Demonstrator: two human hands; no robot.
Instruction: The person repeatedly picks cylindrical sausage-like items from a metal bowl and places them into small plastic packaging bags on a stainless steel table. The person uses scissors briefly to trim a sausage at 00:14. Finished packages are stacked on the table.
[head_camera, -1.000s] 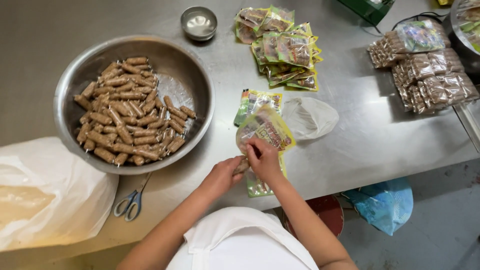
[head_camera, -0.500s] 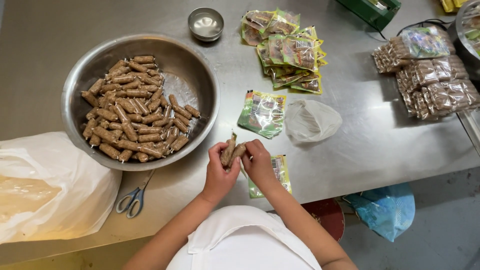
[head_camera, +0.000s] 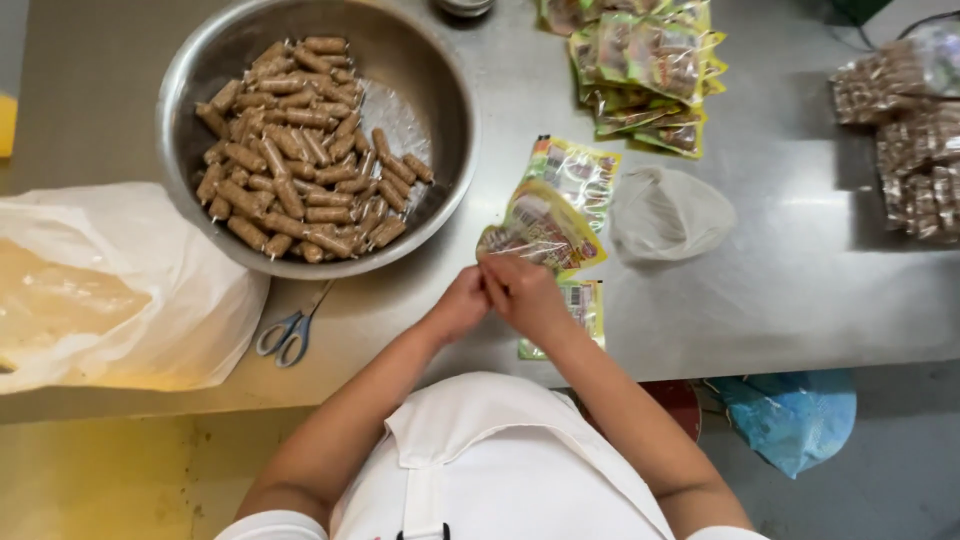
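Found left hand (head_camera: 458, 305) and right hand (head_camera: 525, 295) pressed close together above the near edge of the table (head_camera: 800, 290), fingers of both curled and pinching the near end of a yellow pouch (head_camera: 545, 225). Noted the pouch lifted off the table, tilted away from the person, just right of the bowl (head_camera: 175, 75). Could not tell whether any roll sat inside it, nor whether its mouth stood open. Judged the work well short of done: counted a large heap of brown wrapped rolls (head_camera: 300, 150) in the bowl, covering most of its bottom. Judged part of it finished: recorded a stack of filled pouches (head_camera: 650, 70) at the far side, well apart from the hands. Logged two flat pouches in reserve, one (head_camera: 580, 170) just beyond the held pouch, another (head_camera: 585, 305) lying under the right wrist. Recorded a crumpled clear bag (head_camera: 670, 212) just right of the held pouch, clear packs (head_camera: 910, 150) of brown goods at the far right, scissors (head_camera: 285, 335) near the table edge below the bowl, a big white bag (head_camera: 110, 290) at the left, a blue bag (head_camera: 790, 415) below the table. Found nothing between hands and bowl; noted only the clear bag and spare pouches crowding the right side.
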